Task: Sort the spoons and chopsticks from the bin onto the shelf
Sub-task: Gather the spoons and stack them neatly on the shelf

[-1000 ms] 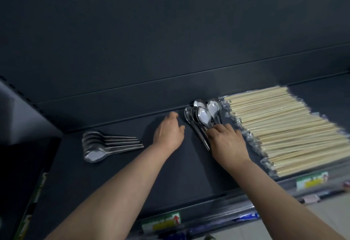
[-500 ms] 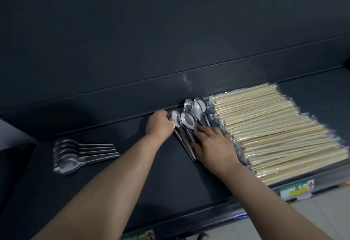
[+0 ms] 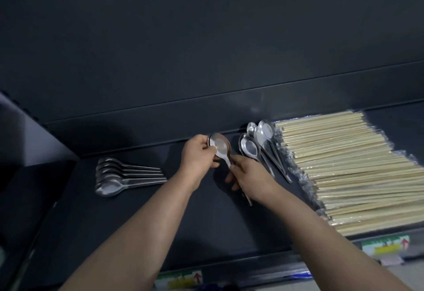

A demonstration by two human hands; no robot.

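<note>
On the dark shelf (image 3: 206,222), my left hand (image 3: 198,154) grips the bowl end of a steel soup spoon (image 3: 220,147), lifted slightly above the shelf. My right hand (image 3: 249,176) holds the handle end of the same spoon, fingers curled round it. Just to the right lie several more soup spoons (image 3: 257,144), bowls toward the back wall. A row of several long-handled spoons (image 3: 117,173) lies at the left. Wrapped wooden chopsticks (image 3: 348,166) form a wide stack at the right. The bin is out of view.
The shelf's back wall (image 3: 206,111) rises right behind the spoons. A grey side panel (image 3: 29,139) closes the left end. Price labels (image 3: 181,279) sit on the shelf's front rail.
Both hands took one soup spoon out of the right-hand cluster and carried it a little to the left, off the shelf surface. The camera also shifted.
</note>
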